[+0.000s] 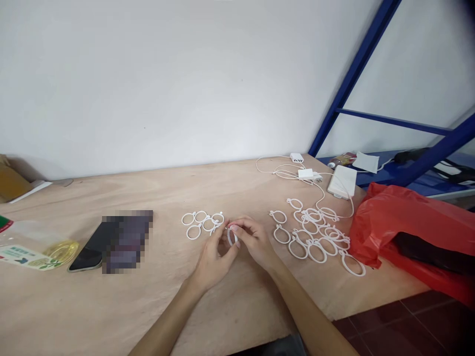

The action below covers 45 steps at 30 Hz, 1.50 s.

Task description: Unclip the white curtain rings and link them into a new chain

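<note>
My left hand (216, 254) and my right hand (256, 241) meet at the middle of the wooden table, both closed on one white plastic ring (232, 236). The left fingers and thumb hold its lower left side, while the right thumb and fingers pinch near its top, where a small part is mostly hidden. Just left of my hands lies a small group of similar rings (193, 231), one partly covered by my left fingers. To the right a larger pile of white rings (317, 251) is spread, many overlapping, with small eyelets on their rims.
A phone (91, 247) and a clear plastic package (33, 252) lie left on the table (148, 306). At the back right are a white charger (306, 174) with cables and a white power bank (342, 181). A red plastic bag (415, 212) covers the right edge, beside a blue metal frame (349, 84).
</note>
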Each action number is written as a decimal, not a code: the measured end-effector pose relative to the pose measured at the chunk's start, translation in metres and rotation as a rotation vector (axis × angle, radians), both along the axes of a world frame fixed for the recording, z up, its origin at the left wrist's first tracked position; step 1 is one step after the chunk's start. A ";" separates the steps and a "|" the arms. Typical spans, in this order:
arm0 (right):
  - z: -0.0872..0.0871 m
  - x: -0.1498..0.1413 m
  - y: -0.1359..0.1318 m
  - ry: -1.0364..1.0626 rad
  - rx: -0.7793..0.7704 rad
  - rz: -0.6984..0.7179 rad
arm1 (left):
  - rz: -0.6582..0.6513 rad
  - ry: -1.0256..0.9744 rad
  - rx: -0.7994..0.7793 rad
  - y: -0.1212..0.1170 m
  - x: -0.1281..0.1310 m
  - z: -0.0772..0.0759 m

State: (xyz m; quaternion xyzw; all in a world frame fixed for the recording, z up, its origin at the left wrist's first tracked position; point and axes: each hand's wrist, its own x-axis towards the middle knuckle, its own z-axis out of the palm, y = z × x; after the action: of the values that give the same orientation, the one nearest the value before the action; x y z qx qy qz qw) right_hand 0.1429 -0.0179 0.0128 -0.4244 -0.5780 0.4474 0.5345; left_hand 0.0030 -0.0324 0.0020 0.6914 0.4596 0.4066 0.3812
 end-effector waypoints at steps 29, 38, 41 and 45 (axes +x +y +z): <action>-0.012 0.026 0.011 -0.700 0.051 -0.765 | -0.049 0.475 0.406 -0.001 -0.006 -0.013; -0.020 0.044 0.014 -1.046 -0.195 -0.784 | 0.106 0.611 0.413 0.005 -0.012 -0.020; -0.020 0.045 0.014 -1.055 -0.200 -0.756 | 0.135 0.625 0.423 0.006 -0.013 -0.019; -0.021 0.043 0.015 -1.043 -0.179 -0.668 | 0.157 0.570 0.434 0.006 -0.012 -0.018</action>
State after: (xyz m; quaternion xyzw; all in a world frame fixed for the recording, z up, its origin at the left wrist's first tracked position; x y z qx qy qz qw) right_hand 0.1857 -0.0031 -0.0081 -0.7878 -0.5592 0.0368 0.2556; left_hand -0.0091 -0.0267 -0.0160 0.8044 0.5019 0.3138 0.0500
